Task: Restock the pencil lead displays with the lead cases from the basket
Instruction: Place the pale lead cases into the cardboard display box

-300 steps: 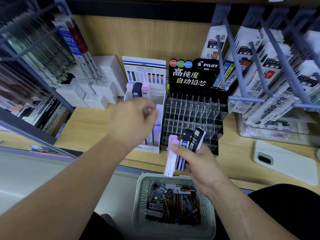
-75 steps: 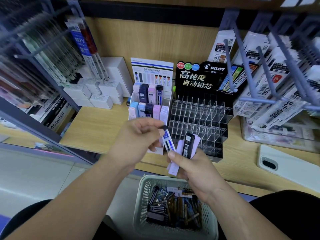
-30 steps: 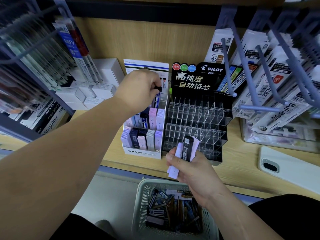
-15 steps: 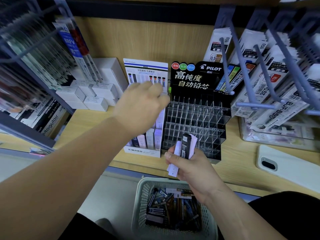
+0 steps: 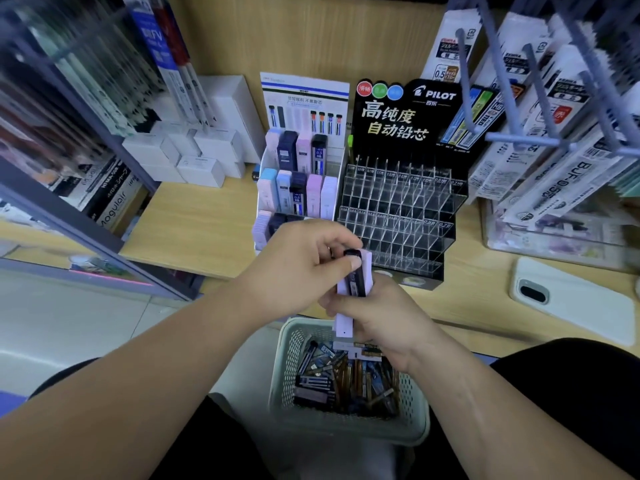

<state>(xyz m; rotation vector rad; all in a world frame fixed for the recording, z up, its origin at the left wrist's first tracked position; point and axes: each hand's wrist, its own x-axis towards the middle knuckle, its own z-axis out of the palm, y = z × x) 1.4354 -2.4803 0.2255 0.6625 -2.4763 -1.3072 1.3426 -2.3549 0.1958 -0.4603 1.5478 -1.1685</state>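
My right hand grips a small bunch of lead cases above the basket: pale lilac cases and a black case in front of them. My left hand has its thumb and fingers pinching the top of the black case. The white tiered display on the shelf holds rows of pastel and dark cases; its front row is partly hidden by my left hand. To its right stands the black Pilot display with clear, unfilled slots. The pale green basket on my lap holds several loose cases.
A white phone lies face down on the shelf at the right. White boxes are stacked at the back left. Hooks with hanging refill packs jut out over the right side, above a clear bin.
My left hand has come back from the back row of the white display, where it left a dark case, and now pinches the black case in my right hand.
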